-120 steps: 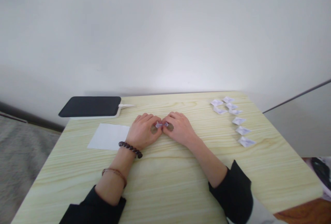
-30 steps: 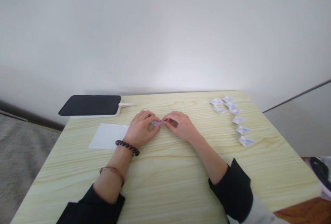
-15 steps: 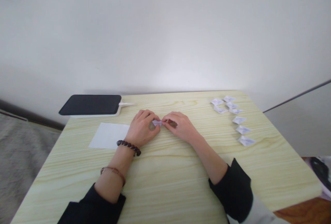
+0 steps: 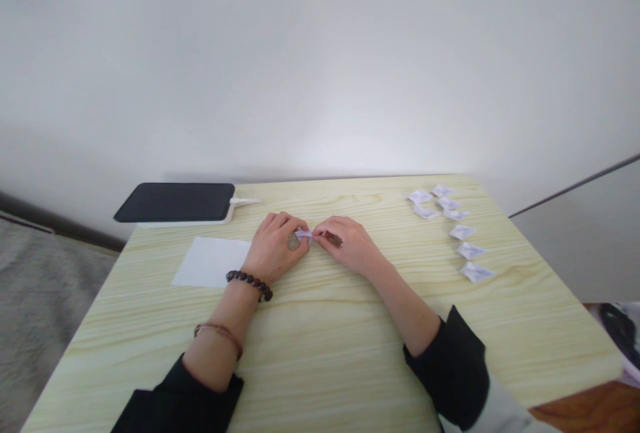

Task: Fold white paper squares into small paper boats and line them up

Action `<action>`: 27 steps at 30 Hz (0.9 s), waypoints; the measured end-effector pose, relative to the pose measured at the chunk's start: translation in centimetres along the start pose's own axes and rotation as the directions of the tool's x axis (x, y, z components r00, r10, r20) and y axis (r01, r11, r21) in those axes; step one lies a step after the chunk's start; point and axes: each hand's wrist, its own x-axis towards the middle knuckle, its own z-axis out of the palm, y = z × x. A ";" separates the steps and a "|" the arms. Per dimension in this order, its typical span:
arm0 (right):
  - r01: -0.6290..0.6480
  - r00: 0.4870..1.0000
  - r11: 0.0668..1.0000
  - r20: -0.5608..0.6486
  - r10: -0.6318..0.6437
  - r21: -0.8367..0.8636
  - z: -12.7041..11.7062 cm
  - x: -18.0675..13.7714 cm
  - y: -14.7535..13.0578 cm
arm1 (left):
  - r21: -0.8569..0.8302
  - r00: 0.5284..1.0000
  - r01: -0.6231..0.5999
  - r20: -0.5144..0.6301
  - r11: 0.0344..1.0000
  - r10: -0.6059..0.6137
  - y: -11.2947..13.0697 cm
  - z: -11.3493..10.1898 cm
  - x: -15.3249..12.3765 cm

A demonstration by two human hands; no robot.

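Between my two hands is a small folded white paper boat [image 4: 303, 235], partly covered by fingers. My left hand [image 4: 277, 243] pinches its left side between thumb and fingers. With thumb and forefinger, my right hand [image 4: 346, 241] grips its right tip. Several finished-looking paper boats [image 4: 470, 251] stand on the right of the table, some clustered at the back, others in a column. Beside my left wrist lies a flat white sheet of paper [image 4: 213, 262], its right edge hidden by that hand.
A black-screened phone [image 4: 175, 202] rests on a white base at the back left, with a white cable [image 4: 246, 201] plugged into its right side. The pale wooden table [image 4: 320, 353] meets a white wall [image 4: 320, 73] behind. Grey fabric [image 4: 45, 313] is at the left.
The paper between my fingers has tilted slightly and looks narrower. Both hands keep almost the same place and grip.
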 end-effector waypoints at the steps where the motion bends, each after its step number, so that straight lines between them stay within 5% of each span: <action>1: 0.001 1.000 1.000 -0.003 -0.001 -0.005 0.0 0.0 0.1 | -0.006 1.000 0.000 0.006 1.000 0.000 -0.1 0.0 0.0; 16: -0.085 0.993 0.995 -0.084 0.080 -0.052 -0.2 -0.2 0.6 | -0.341 0.991 0.125 -0.011 0.932 -0.137 -1.6 -0.3 -0.3; 27: -0.030 0.999 0.986 0.007 0.032 -0.165 -0.1 0.0 0.3 | -0.336 0.999 0.043 -0.001 0.941 -0.046 -1.6 -0.4 -0.3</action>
